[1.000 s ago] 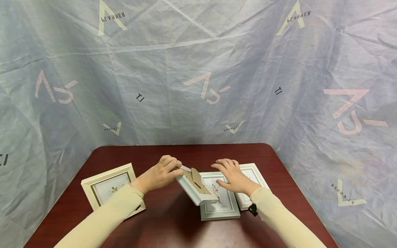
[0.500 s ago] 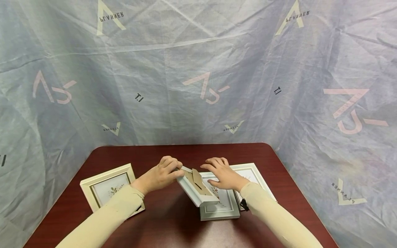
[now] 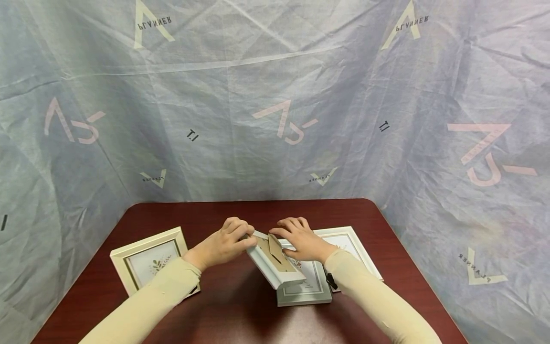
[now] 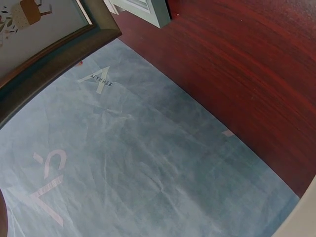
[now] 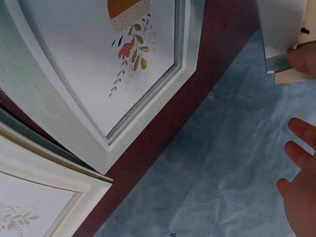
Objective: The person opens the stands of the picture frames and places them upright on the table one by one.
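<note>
"Between your hands, how does the picture frame (image 3: 269, 265) lie?"

"Tilted above the counter (image 3: 232, 315), right of my left hand (image 3: 227, 242), which grips its far end. From there its long axis slopes toward me and rightward, overlapping the grey frame (image 3: 305, 300) in view."

"And the right hand (image 3: 304, 242)?"

"Just beside the cardboard stand (image 3: 274, 245), nearer to it than my left; its fingers are loosely bent and hold nothing. Whether they touch, I can't tell."

"And the frame's looks?"

"Pale blue-white edging, tan back facing up, dark slot (image 3: 276, 258)."
</note>
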Available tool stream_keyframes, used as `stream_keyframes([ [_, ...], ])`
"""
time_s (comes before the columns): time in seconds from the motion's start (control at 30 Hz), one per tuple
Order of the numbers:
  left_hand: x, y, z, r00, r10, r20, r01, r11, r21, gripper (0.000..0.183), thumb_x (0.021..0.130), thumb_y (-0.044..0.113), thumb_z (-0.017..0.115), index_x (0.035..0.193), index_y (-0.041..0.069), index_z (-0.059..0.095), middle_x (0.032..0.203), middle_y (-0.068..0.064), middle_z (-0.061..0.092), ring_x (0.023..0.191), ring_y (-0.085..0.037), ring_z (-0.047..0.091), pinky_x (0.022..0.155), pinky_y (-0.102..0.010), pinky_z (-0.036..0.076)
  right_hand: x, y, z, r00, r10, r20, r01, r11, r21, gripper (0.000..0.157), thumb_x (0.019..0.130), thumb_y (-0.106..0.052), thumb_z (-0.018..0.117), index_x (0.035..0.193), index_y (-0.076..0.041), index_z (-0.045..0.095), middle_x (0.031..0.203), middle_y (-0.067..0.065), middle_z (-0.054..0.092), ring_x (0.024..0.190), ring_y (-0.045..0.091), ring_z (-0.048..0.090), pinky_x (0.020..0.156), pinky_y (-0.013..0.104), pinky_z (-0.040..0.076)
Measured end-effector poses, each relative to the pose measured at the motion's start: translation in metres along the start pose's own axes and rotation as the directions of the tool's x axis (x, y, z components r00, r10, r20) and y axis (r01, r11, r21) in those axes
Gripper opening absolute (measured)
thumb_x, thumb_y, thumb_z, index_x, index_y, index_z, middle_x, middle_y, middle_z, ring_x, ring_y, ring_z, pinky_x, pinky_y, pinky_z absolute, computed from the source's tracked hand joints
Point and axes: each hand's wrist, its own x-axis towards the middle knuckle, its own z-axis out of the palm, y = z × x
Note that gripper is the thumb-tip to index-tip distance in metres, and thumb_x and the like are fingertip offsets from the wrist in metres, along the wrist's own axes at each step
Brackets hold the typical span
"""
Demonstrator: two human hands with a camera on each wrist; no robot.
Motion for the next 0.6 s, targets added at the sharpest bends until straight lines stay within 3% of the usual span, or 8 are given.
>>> stream_keyframes([
  [0.17, -0.0001, 0.0014, -0.0003, 1.0, -0.004, 0.011, 0.004, 1.0, -0.026, 0.015, 0.109, 0.015, 0.038, 0.106, 0.011, 0.053, 0.103, -0.006, 0.051, 0.094, -0.024, 0.047, 0.085, -0.04, 0.041, 0.0041, -0.0008, 0.001, 1.0, -0.001, 0.011, 0.002, 1.0, -0.021, 0.058, 0.083, -0.019, 0.074, 0.138, -0.02, 0.054, 0.134, 0.015, 0.05, 0.129, 0.03, 0.043, 0.099, 0.051, 0.031],
  [0.6, 0.002, -0.0002, 0.0011, 0.999, 0.015, -0.035, -0.016, 1.0, -0.024, 0.015, 0.108, 0.014, 0.04, 0.105, 0.011, 0.054, 0.103, -0.006, 0.052, 0.093, -0.025, 0.048, 0.084, -0.04, 0.041, 0.0053, 0.001, 0.0042, 1.0, 0.007, 0.025, -0.006, 0.998, -0.061, 0.058, 0.083, -0.02, 0.076, 0.136, -0.024, 0.055, 0.136, 0.013, 0.05, 0.13, 0.029, 0.042, 0.099, 0.05, 0.031],
])
